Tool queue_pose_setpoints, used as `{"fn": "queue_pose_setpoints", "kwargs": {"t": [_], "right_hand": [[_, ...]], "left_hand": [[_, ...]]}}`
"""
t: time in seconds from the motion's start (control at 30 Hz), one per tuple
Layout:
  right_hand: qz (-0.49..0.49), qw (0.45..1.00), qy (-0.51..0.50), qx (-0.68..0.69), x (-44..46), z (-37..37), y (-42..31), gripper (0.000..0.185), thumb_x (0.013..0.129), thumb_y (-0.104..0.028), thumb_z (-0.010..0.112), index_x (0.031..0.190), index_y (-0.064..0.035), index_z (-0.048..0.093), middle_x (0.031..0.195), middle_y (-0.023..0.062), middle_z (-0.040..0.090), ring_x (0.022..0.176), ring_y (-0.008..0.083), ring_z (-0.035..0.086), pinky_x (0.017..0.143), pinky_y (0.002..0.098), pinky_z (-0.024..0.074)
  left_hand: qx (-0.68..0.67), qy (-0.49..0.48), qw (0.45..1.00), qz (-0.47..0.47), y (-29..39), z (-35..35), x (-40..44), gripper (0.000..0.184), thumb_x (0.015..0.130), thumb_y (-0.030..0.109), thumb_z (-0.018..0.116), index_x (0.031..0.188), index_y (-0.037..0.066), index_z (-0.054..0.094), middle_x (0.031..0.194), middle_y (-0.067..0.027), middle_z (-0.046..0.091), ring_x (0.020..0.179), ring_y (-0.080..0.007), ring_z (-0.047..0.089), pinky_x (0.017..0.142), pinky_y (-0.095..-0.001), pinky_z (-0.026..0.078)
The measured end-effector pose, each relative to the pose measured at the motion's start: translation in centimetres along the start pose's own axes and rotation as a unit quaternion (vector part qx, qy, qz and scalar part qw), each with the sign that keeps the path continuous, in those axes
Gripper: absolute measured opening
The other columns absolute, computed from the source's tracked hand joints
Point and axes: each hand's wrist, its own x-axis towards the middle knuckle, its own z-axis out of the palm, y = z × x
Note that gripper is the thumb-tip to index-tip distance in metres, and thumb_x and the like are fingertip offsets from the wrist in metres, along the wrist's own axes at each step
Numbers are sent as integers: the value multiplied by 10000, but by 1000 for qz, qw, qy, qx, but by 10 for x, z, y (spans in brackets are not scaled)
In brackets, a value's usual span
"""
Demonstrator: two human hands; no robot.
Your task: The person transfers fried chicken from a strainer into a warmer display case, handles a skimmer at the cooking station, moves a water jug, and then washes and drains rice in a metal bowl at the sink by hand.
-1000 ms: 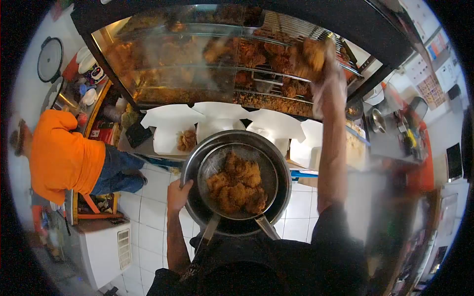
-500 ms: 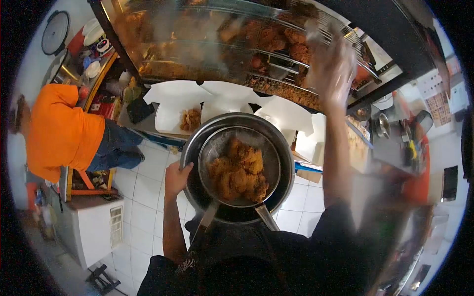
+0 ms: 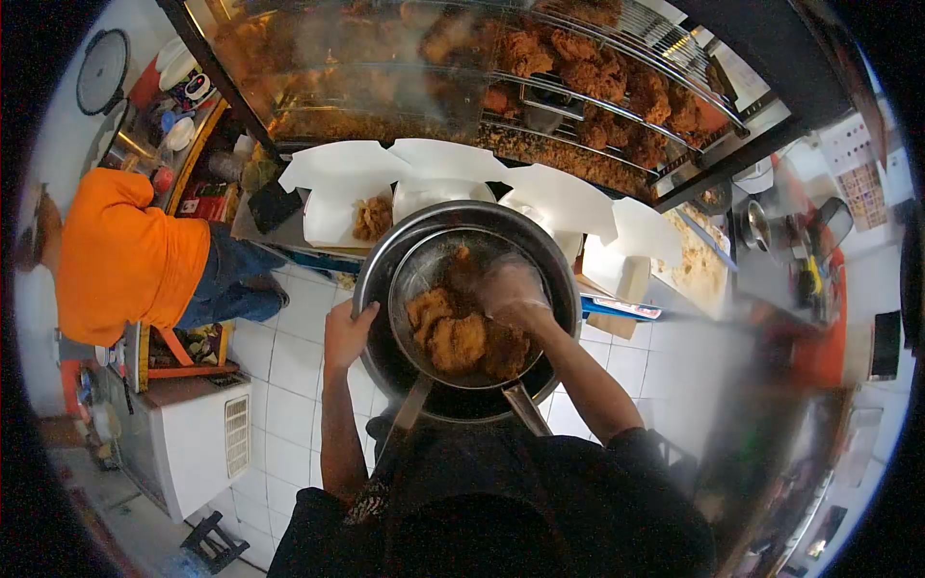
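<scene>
My left hand [image 3: 349, 334] is closed on the rim of a large metal bowl [image 3: 374, 252], with the thumb over the edge. In the bowl rests a round mesh strainer [image 3: 416, 271] with metal handles pointing toward my body. Several browned pieces of fried chicken [image 3: 456, 343] lie in the strainer. My right hand [image 3: 513, 292], in a clear plastic glove, is down in the right side of the strainer at the chicken. Its fingers are smeared by motion, so I cannot make out whether they grip a piece.
Open white cardboard boxes [image 3: 438, 162] line the counter ahead; the left one holds a fried piece [image 3: 372, 219]. Behind them, a glass display cabinet [image 3: 540, 125] has fried chicken on wire racks. A person in an orange shirt [image 3: 130, 255] stands at left, by a white appliance [image 3: 198, 443].
My right hand has come down from the display cabinet's racks into the strainer. My left hand stays on the bowl's rim. The chicken pieces in the strainer look more spread out.
</scene>
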Motion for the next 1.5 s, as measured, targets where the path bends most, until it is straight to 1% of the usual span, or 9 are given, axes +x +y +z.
{"fn": "queue_pose_setpoints", "kwargs": {"t": [0.17,0.2,0.3,0.4,0.7,1.03,1.1,1.37,1.5], "right_hand": [[-86,948,118,282,-27,-18,31,332,831,-421,683,853,-97,752,653,118,672,684,277,683,702,423,548],[13,970,-47,239,-26,-41,18,393,846,-432,684,988,-67,723,850,166,705,824,320,685,763,433,541],[61,937,181,294,-46,-36,-2,486,858,-420,689,1158,-40,648,1084,215,670,972,352,658,832,438,518],[78,915,65,391,-31,-15,6,543,879,-381,681,1260,-12,560,1244,241,595,1052,360,627,895,431,501],[60,761,1,646,-2,16,8,480,897,-401,692,1222,-55,618,1083,117,704,953,209,652,845,347,499],[10,842,26,539,-40,-54,4,473,890,-203,724,1290,-73,507,1105,107,669,985,149,626,838,295,512],[-48,677,197,708,-49,-79,12,335,895,-199,720,1177,-64,601,1080,67,660,986,152,613,849,294,511],[-22,625,449,638,-52,-309,87,507,918,-446,598,1230,-48,629,1141,116,663,1116,234,619,928,324,488],[33,866,495,60,-12,-344,172,491,942,-314,586,1345,-39,531,1266,131,612,1145,236,590,974,339,457]], "left_hand": [[-24,2,1000,11,-1,-1,-1,288,904,270,655,855,-13,643,588,-35,513,572,-126,466,533,-342,375],[-29,-6,1000,5,-2,0,1,305,912,275,658,814,-10,616,597,-11,475,585,-109,428,527,-333,352],[-13,10,1000,18,2,1,-1,279,898,267,653,859,-9,671,548,-54,523,517,-132,480,507,-351,382],[-24,10,1000,-1,-3,2,1,276,901,269,650,851,-1,677,541,-54,515,505,-129,475,496,-349,377],[-32,4,999,34,-9,1,2,282,916,284,635,850,13,679,497,-22,496,419,-113,474,426,-327,360],[-44,-1,999,22,5,-3,1,308,901,278,647,769,1,626,499,-40,509,412,-128,482,424,-340,368],[-26,2,1000,5,3,-3,2,311,888,273,658,760,-8,622,524,-54,530,465,-143,508,468,-356,391],[1,-3,1000,-14,13,-7,0,333,879,300,664,786,-18,631,548,-69,540,512,-157,517,513,-361,405],[-34,18,999,28,-8,1,4,337,877,308,665,801,-19,636,552,-71,540,515,-151,517,516,-356,407]]}}
